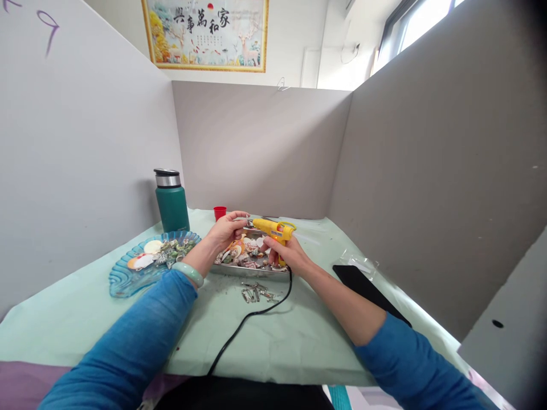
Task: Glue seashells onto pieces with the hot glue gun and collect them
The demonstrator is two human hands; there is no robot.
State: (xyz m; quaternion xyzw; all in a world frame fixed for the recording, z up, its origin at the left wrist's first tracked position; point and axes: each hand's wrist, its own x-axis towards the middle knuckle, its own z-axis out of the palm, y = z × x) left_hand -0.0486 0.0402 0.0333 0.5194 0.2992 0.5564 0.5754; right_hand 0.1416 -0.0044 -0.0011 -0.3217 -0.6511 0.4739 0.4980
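In my right hand (pixel 287 253) is a yellow hot glue gun (pixel 267 227), its nozzle pointing left. My left hand (pixel 229 229) is closed in a pinch at the nozzle, around something small that I cannot make out. Both hands are above a metal tray (pixel 256 273) full of mixed seashells (pixel 247 250). Toward me from the tray lies a small pile of silvery metal clips (pixel 256 292). From the glue gun's handle a black cord (pixel 252 314) runs down across the table to its front edge.
A blue shell-shaped dish (pixel 123 285) with shells stands at left, before a green bottle (pixel 172 208). Behind the tray is a red cup (pixel 219 213). At right lie a black flat object (pixel 367 293) and a clear plastic bag (pixel 359 261). Grey partitions (pixel 260 148) enclose the table.
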